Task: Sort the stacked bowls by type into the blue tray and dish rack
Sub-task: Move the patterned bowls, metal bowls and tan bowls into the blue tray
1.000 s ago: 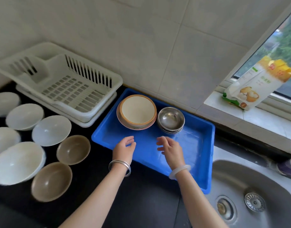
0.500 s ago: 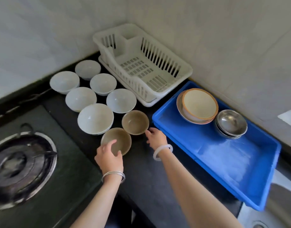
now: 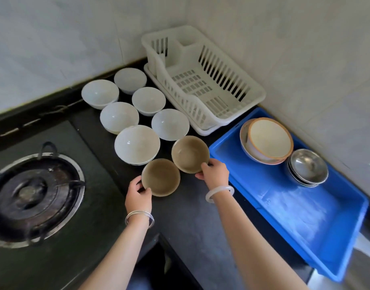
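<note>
Two brown bowls stand on the black counter. My left hand [image 3: 138, 195] grips the near brown bowl [image 3: 160, 177] at its left rim. My right hand [image 3: 214, 174] grips the far brown bowl [image 3: 190, 153] at its near right rim. Several white bowls [image 3: 137, 144] stand in a cluster behind them. The blue tray [image 3: 295, 210] lies to the right, holding a stack of orange-rimmed bowls [image 3: 267, 140] and a stack of steel bowls [image 3: 307, 168] at its far end. The white dish rack [image 3: 203, 80] stands behind with nothing in it.
A gas burner [image 3: 33, 193] sits at the left on the black hob. Tiled walls meet in the corner behind the rack. The counter's front edge runs below my forearms, with a dark gap beneath. A strip of steel sink shows at the lower right.
My hands have left the blue tray and swung left to the brown bowls. Each hand has now closed on one brown bowl.
</note>
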The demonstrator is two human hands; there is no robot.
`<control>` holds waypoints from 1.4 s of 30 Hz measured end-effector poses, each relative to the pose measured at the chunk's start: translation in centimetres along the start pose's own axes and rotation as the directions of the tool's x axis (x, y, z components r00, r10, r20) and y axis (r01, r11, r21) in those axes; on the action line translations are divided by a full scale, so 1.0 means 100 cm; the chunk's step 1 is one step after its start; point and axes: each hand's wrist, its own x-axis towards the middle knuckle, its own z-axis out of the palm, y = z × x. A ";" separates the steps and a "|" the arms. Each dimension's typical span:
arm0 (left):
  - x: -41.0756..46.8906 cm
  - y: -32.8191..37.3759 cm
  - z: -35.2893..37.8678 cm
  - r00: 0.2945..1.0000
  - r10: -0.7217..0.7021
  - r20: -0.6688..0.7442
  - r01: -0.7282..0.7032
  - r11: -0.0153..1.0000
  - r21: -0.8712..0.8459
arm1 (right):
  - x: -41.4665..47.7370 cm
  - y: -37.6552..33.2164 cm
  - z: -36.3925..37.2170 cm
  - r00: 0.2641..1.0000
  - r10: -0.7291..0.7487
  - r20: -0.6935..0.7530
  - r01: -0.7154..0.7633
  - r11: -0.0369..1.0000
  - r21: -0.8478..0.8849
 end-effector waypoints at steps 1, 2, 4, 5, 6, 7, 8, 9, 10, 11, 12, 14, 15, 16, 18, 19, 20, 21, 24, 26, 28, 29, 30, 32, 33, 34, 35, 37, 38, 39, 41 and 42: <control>0.001 -0.001 0.000 1.000 -0.013 0.016 0.013 1.000 -0.028 | -0.006 -0.002 -0.002 0.999 -0.033 0.014 0.033 0.999 -0.009; 0.003 -0.001 -0.001 0.999 -0.026 0.033 0.028 0.998 -0.055 | -0.011 -0.005 -0.002 0.997 -0.058 0.044 0.059 0.998 -0.024; 0.005 -0.001 -0.003 0.996 -0.053 0.065 0.061 0.990 -0.125 | -0.022 -0.008 0.001 0.989 -0.082 0.123 0.091 0.993 -0.072; 0.006 -0.001 -0.005 0.994 -0.075 0.078 0.088 0.981 -0.175 | -0.026 -0.008 0.005 0.984 -0.087 0.155 0.102 0.990 -0.094; 0.007 0.001 -0.006 0.990 -0.108 0.088 0.125 0.965 -0.229 | -0.030 -0.008 0.009 0.980 -0.090 0.178 0.111 0.987 -0.113; 0.008 0.003 -0.007 0.985 -0.145 0.098 0.167 0.947 -0.275 | -0.034 -0.007 0.013 0.977 -0.090 0.194 0.118 0.984 -0.135; 0.009 0.005 -0.008 0.978 -0.179 0.110 0.204 0.929 -0.309 | -0.036 -0.005 0.017 0.975 -0.086 0.205 0.120 0.980 -0.160; 0.010 0.006 -0.009 0.972 -0.201 0.123 0.231 0.916 -0.329 | -0.038 -0.004 0.021 0.974 -0.079 0.211 0.120 0.975 -0.185; 0.010 0.006 -0.009 0.968 -0.213 0.133 0.247 0.908 -0.340 | -0.039 -0.003 0.024 0.974 -0.073 0.215 0.119 0.971 -0.206; 0.010 0.007 -0.010 0.966 -0.216 0.139 0.252 0.905 -0.344 | -0.039 -0.002 0.027 0.973 -0.067 0.220 0.117 0.968 -0.224; 0.010 0.007 -0.010 0.967 -0.212 0.144 0.249 0.906 -0.343 | -0.039 -0.002 0.029 0.973 -0.060 0.222 0.114 0.964 -0.238; 0.009 0.008 -0.010 0.969 -0.193 0.153 0.234 0.914 -0.330 | -0.038 -0.002 0.033 0.974 -0.044 0.223 0.103 0.959 -0.262; 0.009 0.008 -0.010 0.970 -0.185 0.157 0.226 0.921 -0.316 | -0.038 -0.003 0.034 0.974 -0.035 0.225 0.097 0.958 -0.270; 0.009 0.008 -0.010 0.971 -0.176 0.160 0.218 0.929 -0.300 | -0.037 -0.003 0.035 0.974 -0.027 0.227 0.092 0.956 -0.277; 0.011 0.006 -0.009 0.975 -0.154 0.158 0.192 0.946 -0.262 | -0.035 -0.002 0.037 0.974 -0.020 0.225 0.087 0.952 -0.294; 0.012 0.005 -0.009 0.977 -0.143 0.155 0.179 0.953 -0.246 | -0.034 -0.001 0.038 0.976 -0.023 0.218 0.091 0.948 -0.304; 0.013 0.004 -0.010 0.979 -0.136 0.152 0.170 0.957 -0.237 | -0.032 0.001 0.040 0.977 -0.029 0.210 0.095 0.945 -0.314; 0.014 0.004 -0.010 0.980 -0.131 0.148 0.163 0.959 -0.231 | -0.030 0.002 0.041 0.979 -0.035 0.202 0.100 0.942 -0.322; 0.017 0.004 -0.010 0.980 -0.135 0.144 0.166 0.958 -0.234 | -0.024 0.009 0.042 0.978 -0.041 0.206 0.106 0.943 -0.315; 0.018 0.006 -0.009 0.975 -0.152 0.159 0.191 0.944 -0.269 | -0.020 0.013 0.042 0.972 -0.010 0.236 0.075 0.961 -0.265; 0.019 0.007 -0.009 0.973 -0.162 0.165 0.203 0.939 -0.277 | -0.016 0.016 0.042 0.958 0.058 0.280 -0.010 0.986 -0.168; 0.018 0.008 -0.008 0.973 -0.163 0.164 0.204 0.939 -0.277 | -0.015 0.017 0.042 0.948 0.090 0.306 -0.056 0.991 -0.119; 0.017 0.009 -0.007 0.973 -0.161 0.164 0.202 0.940 -0.274 | -0.015 0.018 0.041 0.938 0.112 0.329 -0.091 0.993 -0.078; 0.013 0.012 -0.005 0.973 -0.149 0.175 0.192 0.945 -0.264 | -0.015 0.021 0.037 0.934 0.112 0.340 -0.106 0.994 -0.036; 0.010 0.016 -0.003 0.972 -0.136 0.191 0.184 0.949 -0.257 | -0.016 0.022 0.033 0.940 0.099 0.326 -0.098 0.995 -0.019; 0.006 0.021 -0.001 0.970 -0.118 0.213 0.171 0.953 -0.251 | -0.017 0.023 0.028 0.949 0.084 0.304 -0.089 0.996 0.005; 0.002 0.026 0.003 0.967 -0.092 0.236 0.151 0.958 -0.245 | -0.019 0.024 0.020 0.959 0.068 0.277 -0.081 0.996 0.036; -0.007 0.041 0.015 0.955 -0.026 0.296 0.099 0.968 -0.232 | -0.021 0.027 0.001 0.977 0.041 0.211 -0.066 0.991 0.114; -0.013 0.049 0.023 0.942 0.003 0.335 0.076 0.971 -0.225 | -0.023 0.028 -0.011 0.985 0.034 0.172 -0.063 0.984 0.165; -0.019 0.057 0.032 0.926 0.025 0.376 0.060 0.975 -0.214 | -0.024 0.029 -0.024 0.991 0.029 0.131 -0.058 0.973 0.225; -0.034 0.071 0.056 0.890 0.051 0.454 0.037 0.983 -0.182 | -0.026 0.033 -0.054 0.998 0.024 0.051 -0.040 0.941 0.335; -0.042 0.077 0.068 0.869 0.060 0.492 0.026 0.986 -0.167 | -0.026 0.036 -0.069 0.999 0.032 0.011 -0.034 0.928 0.371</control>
